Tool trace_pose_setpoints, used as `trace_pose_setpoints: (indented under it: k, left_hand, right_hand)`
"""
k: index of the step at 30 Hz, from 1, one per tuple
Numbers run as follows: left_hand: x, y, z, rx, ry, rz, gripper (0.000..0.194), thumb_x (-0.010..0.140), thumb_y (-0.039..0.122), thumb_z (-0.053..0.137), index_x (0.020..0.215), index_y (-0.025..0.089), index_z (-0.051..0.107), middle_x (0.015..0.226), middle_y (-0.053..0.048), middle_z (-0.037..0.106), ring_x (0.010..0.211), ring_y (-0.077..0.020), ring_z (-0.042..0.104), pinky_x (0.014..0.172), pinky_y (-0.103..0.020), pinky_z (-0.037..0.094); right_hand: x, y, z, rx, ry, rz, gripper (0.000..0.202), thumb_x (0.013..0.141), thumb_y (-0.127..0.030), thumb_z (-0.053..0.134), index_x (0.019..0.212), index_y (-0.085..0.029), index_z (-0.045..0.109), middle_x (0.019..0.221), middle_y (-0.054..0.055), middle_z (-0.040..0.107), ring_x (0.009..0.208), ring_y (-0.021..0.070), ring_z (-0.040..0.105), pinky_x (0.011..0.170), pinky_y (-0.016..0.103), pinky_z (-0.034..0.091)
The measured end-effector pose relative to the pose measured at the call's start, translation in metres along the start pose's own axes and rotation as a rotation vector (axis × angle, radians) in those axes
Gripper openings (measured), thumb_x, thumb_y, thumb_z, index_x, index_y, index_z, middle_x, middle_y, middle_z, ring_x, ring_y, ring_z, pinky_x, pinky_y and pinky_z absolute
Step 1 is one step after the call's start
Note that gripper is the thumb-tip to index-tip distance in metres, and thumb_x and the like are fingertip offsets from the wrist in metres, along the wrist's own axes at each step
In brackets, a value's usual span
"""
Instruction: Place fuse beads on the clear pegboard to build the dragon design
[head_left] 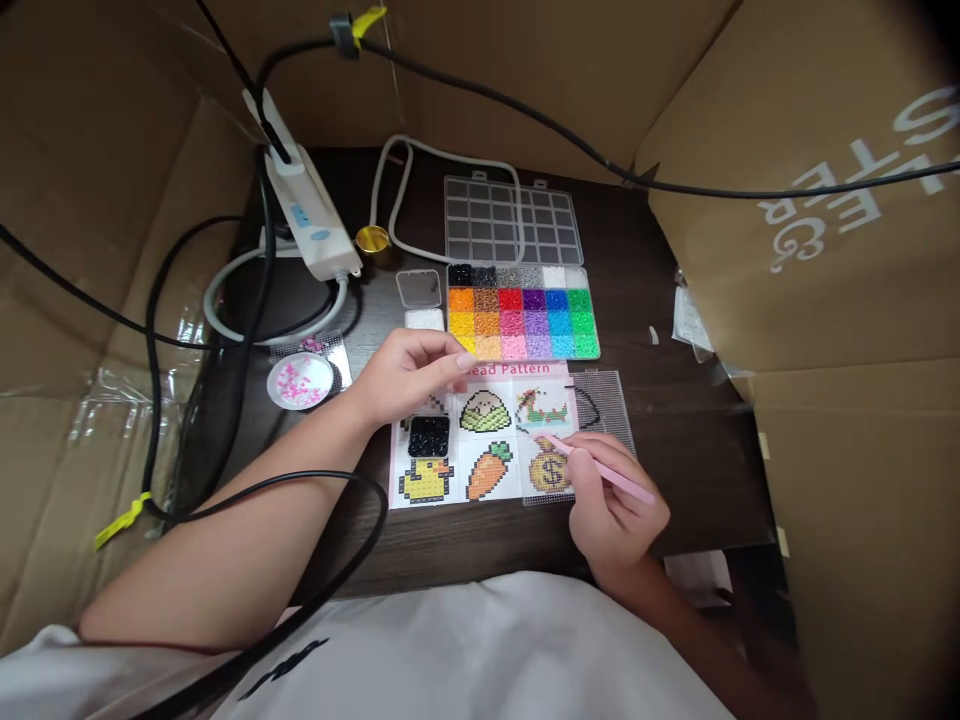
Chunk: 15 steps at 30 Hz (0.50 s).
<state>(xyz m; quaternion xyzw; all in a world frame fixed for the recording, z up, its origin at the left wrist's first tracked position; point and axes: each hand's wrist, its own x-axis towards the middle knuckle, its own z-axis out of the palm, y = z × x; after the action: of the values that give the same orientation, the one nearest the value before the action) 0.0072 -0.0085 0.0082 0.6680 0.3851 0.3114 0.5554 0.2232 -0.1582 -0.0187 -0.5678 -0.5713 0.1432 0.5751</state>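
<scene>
Pink tweezers (621, 482) are gripped in my right hand (616, 510). Their tips rest near the upper right of the bead pattern sheet (491, 478), over a clear pegboard (611, 390). A curved line of black beads (586, 402) lies on that board. My left hand (412, 375) hovers at the sheet's top left with fingers curled and thumb pressed against them; whether anything is pinched there is hidden. Below it, a small square box of black beads (429, 437) sits on the sheet. Printed pictures of a duck, a carrot and a money bag show around it.
Behind the sheet stands a sorted bead case (523, 312), its clear lid (514, 222) folded back. At left are a white dish of pink beads (300, 381) and a power strip (311, 215). A black cable (360, 480) crosses over my left forearm. Cardboard walls (847, 300) surround the table.
</scene>
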Motion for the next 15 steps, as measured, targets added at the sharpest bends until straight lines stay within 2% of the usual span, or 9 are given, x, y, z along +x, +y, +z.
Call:
trace_pose_setpoints:
  k: [3,8,12,15]
  left_hand:
    - [0.000,0.000,0.000,-0.001,0.010,-0.001,0.040,0.086,0.051,0.070,0.067,0.016,0.069,0.062,-0.005,0.070,0.055,-0.0132,0.063,0.056,-0.023,0.050]
    - [0.000,0.000,0.002,0.002,0.020,0.014,0.039,0.086,0.050,0.071,0.066,0.016,0.069,0.061,-0.005,0.070,0.055,-0.0131,0.063,0.057,-0.023,0.050]
    - [-0.001,0.000,0.002,-0.009,0.025,0.020,0.039,0.086,0.049,0.071,0.067,0.016,0.070,0.060,-0.005,0.069,0.055,-0.0119,0.061,0.056,-0.022,0.049]
    - [-0.001,-0.001,0.001,0.001,0.020,0.025,0.038,0.086,0.049,0.071,0.067,0.016,0.070,0.061,-0.005,0.069,0.054,-0.0115,0.061,0.056,-0.022,0.049]
  right_hand:
    - [-0.005,0.005,-0.001,-0.034,0.048,0.000,0.012,0.091,-0.016,0.064,0.093,-0.018,0.076,0.074,0.004,0.073,0.066,0.0174,0.070,0.059,0.031,0.059]
    - [-0.018,0.015,0.000,-0.053,0.075,0.015,0.015,0.092,-0.017,0.065,0.104,-0.016,0.075,0.078,0.005,0.076,0.058,0.0141,0.069,0.052,0.025,0.058]
    - [-0.017,0.014,0.002,0.029,0.039,-0.030,0.025,0.092,-0.009,0.062,0.114,-0.017,0.071,0.077,0.003,0.075,0.057,0.0120,0.068,0.053,0.024,0.060]
    - [-0.009,0.008,0.000,0.046,-0.034,-0.106,0.030,0.091,-0.005,0.060,0.115,-0.018,0.071,0.084,0.004,0.075,0.065,0.0139,0.071,0.058,0.028,0.062]
